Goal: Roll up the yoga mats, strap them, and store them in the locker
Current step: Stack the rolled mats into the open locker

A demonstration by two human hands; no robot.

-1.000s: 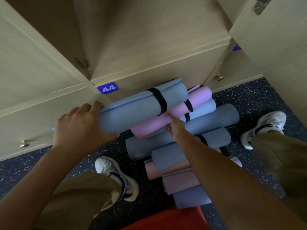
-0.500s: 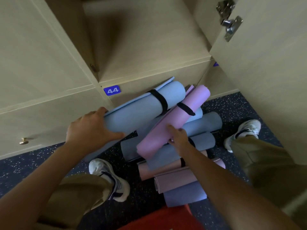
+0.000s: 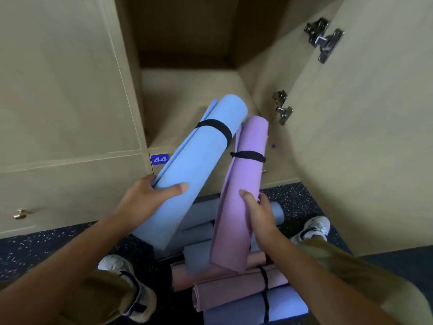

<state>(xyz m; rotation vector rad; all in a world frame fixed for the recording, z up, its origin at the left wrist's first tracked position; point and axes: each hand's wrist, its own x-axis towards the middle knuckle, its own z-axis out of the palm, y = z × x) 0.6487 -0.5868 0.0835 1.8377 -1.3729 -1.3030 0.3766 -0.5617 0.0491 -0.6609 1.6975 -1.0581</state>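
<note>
— What's the room like?

— Dark floor (image 3: 46, 252) flecked with pale specks, rubbery in look. Ahead stands a wall of pale wood-grain lockers. One locker (image 3: 187, 85) is open, a plain box inside, its door (image 3: 375, 137) swung out on the right with two metal hinges (image 3: 324, 39) on it. Below its sill sits a small blue tag (image 3: 160, 159) reading 44. A brass knob (image 3: 20, 214) shows on a drawer front at far left.

— And the mats?

— Two are lifted, both rolled into soft matte tubes, tilted with far ends toward the locker mouth. The blue mat (image 3: 199, 165) is on the left, thicker, with a loose edge along its left side and a black strap (image 3: 215, 129) round it. The purple mat (image 3: 243, 188) is just to its right, slimmer, with a thin strap (image 3: 248, 156).

— Who holds what?

— The left hand (image 3: 150, 200) grips the blue mat low down, thumb across the front, fingers behind. The right hand (image 3: 260, 209) grips the purple mat the same way.

— Anything else?

— A pile (image 3: 246, 294) of rolled pink and blue mats lies on the floor near the feet, between two white shoes (image 3: 314, 228).
</note>
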